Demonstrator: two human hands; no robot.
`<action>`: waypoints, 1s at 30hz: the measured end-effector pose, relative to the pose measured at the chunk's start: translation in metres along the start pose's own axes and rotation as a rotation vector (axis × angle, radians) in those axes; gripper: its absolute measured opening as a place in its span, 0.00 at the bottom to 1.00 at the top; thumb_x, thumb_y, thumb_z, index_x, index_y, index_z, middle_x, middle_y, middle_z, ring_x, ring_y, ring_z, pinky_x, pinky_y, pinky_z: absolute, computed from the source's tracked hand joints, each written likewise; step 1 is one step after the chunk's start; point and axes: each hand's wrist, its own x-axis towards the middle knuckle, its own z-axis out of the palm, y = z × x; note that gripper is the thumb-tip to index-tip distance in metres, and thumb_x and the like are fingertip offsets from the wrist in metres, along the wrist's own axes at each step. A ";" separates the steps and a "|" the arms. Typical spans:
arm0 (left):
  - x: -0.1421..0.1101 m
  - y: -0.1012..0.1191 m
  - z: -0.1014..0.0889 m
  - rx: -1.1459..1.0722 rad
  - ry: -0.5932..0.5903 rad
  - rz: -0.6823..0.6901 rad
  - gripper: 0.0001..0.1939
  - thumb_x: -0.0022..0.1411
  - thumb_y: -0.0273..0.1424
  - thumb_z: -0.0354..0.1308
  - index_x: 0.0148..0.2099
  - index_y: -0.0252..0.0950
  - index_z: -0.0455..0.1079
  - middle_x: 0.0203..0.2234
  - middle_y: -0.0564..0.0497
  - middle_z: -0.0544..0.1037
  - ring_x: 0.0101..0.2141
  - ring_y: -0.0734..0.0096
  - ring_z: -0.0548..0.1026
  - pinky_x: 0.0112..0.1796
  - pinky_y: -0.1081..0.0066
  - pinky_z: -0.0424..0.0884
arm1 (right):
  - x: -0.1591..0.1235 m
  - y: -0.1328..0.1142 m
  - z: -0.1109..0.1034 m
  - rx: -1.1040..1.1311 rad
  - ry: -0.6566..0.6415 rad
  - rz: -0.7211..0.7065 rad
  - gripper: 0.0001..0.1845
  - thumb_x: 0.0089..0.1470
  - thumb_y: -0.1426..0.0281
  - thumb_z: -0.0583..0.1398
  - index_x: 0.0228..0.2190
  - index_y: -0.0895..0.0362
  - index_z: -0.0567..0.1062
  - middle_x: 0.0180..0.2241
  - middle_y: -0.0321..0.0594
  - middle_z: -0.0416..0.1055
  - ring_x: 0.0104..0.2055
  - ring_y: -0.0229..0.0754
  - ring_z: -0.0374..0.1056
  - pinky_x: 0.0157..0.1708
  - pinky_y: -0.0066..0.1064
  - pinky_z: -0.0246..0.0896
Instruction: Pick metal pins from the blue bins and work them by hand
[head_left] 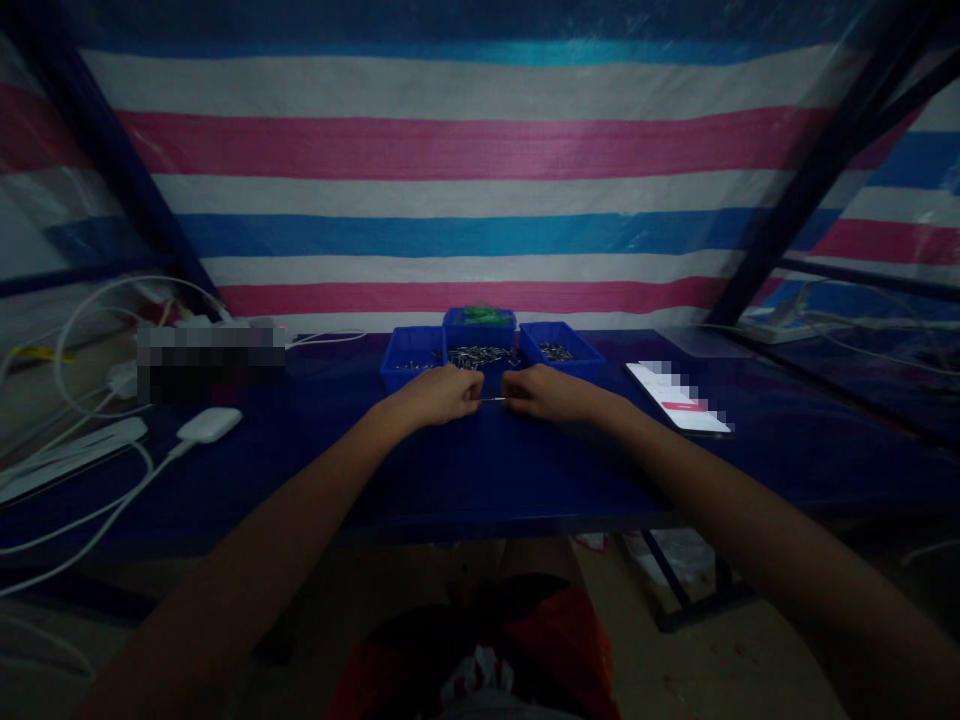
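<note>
My left hand (442,393) and my right hand (544,391) rest side by side on the dark blue table (480,470), both with fingers curled closed. Between them runs a thin metal pin (493,399), pinched at each end by the fingertips. Just behind the hands stand three blue bins: a left bin (411,357) and a right bin (561,350) with small metal parts, and a middle bin (480,325) with green pieces at the back. A pile of small metal parts (484,355) lies in front of the middle bin.
A phone (679,398) with a lit screen lies to the right of the hands. White cables, a charger (208,424) and a power strip (71,450) lie at the left. A striped tarp (480,170) hangs behind the table, with dark frame bars (817,170) on both sides.
</note>
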 end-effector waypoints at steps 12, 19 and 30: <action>-0.002 -0.002 0.001 0.043 0.026 0.041 0.06 0.57 0.33 0.50 0.34 0.36 0.65 0.24 0.52 0.71 0.24 0.74 0.66 0.24 0.73 0.53 | 0.001 0.001 0.001 -0.024 0.012 -0.047 0.08 0.54 0.68 0.52 0.31 0.58 0.68 0.24 0.38 0.68 0.25 0.35 0.61 0.26 0.27 0.50; -0.001 -0.003 0.002 0.062 0.040 0.049 0.09 0.59 0.34 0.47 0.35 0.36 0.66 0.26 0.50 0.72 0.25 0.72 0.67 0.24 0.72 0.54 | 0.001 0.001 0.000 -0.061 0.022 -0.065 0.11 0.56 0.69 0.48 0.32 0.59 0.68 0.27 0.41 0.70 0.27 0.36 0.63 0.28 0.27 0.51; 0.000 -0.004 0.005 0.114 0.056 0.084 0.11 0.61 0.34 0.44 0.37 0.36 0.66 0.27 0.49 0.73 0.27 0.69 0.69 0.25 0.71 0.56 | 0.003 0.003 0.002 -0.071 0.025 -0.049 0.12 0.57 0.69 0.47 0.32 0.59 0.69 0.26 0.41 0.70 0.26 0.36 0.62 0.28 0.28 0.51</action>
